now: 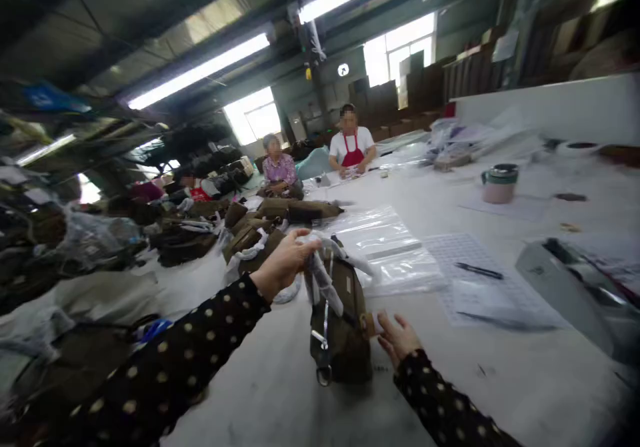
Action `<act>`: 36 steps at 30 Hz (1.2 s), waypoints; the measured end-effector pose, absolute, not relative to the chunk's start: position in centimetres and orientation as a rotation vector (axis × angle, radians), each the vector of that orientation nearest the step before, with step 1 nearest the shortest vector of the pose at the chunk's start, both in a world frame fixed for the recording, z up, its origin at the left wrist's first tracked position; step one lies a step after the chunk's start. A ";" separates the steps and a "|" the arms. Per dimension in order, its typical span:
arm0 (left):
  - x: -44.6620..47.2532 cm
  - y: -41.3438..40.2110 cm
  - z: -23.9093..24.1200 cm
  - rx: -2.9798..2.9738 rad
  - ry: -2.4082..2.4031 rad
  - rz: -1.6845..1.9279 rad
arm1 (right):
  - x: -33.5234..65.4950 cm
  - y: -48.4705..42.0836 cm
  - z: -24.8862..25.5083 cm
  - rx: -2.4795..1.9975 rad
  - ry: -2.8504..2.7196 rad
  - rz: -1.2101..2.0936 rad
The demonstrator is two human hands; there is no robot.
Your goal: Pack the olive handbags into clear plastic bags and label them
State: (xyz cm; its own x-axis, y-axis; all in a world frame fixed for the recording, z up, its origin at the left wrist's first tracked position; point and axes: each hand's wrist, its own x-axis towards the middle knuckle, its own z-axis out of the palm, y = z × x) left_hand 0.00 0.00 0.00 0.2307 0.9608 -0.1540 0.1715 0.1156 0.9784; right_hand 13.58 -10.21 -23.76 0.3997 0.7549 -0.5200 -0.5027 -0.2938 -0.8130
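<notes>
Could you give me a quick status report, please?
Left hand gripping white wrapping atop small olive-brown fabric bag. Right hand open beside bag. Clear plastic sleeves behind.

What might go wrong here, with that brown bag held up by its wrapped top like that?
The left hand grips only the white wrapping at the top of the brown bag, so the bag might slip out or tip. The right hand is open beside it, touching near a tag, not holding. The dangling metal ring and strap could snag. The clear plastic bags lie just behind and might get dragged.
</notes>
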 end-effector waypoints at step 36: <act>-4.1 2.8 -9.5 2.397 0.904 0.192 | 21.3 2.4 -2.8 -1.224 -2.144 0.614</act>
State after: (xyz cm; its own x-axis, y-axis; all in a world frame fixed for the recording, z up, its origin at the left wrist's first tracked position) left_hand -4.13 2.84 -9.55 0.7620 0.6446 -0.0622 0.5636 -0.6128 0.5540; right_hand 21.25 2.38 -2.81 -0.4037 0.8766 0.2619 0.6050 0.4705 -0.6423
